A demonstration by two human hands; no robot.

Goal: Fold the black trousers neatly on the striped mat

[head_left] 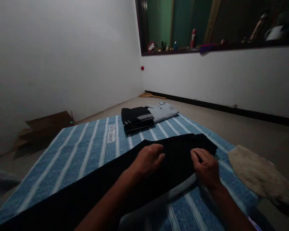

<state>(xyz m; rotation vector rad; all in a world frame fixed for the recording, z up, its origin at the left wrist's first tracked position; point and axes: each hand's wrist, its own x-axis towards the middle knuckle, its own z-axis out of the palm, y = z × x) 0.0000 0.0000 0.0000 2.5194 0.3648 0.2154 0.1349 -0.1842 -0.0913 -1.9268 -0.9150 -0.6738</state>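
Note:
A long black garment (175, 150) lies spread across a blue striped mat (82, 154) in front of me. My left hand (148, 158) rests on the garment near its middle, fingers curled over the cloth. My right hand (205, 166) presses on the garment's right edge, fingers bent and pinching the fabric. Further back on the mat lies a folded black garment (137, 118) with a folded grey polo shirt (162, 110) beside it.
A beige fluffy cloth (257, 173) lies on the floor to the right of the mat. Flattened cardboard (48, 123) sits by the left wall. A window ledge (207, 48) with bottles and small items runs along the far right wall.

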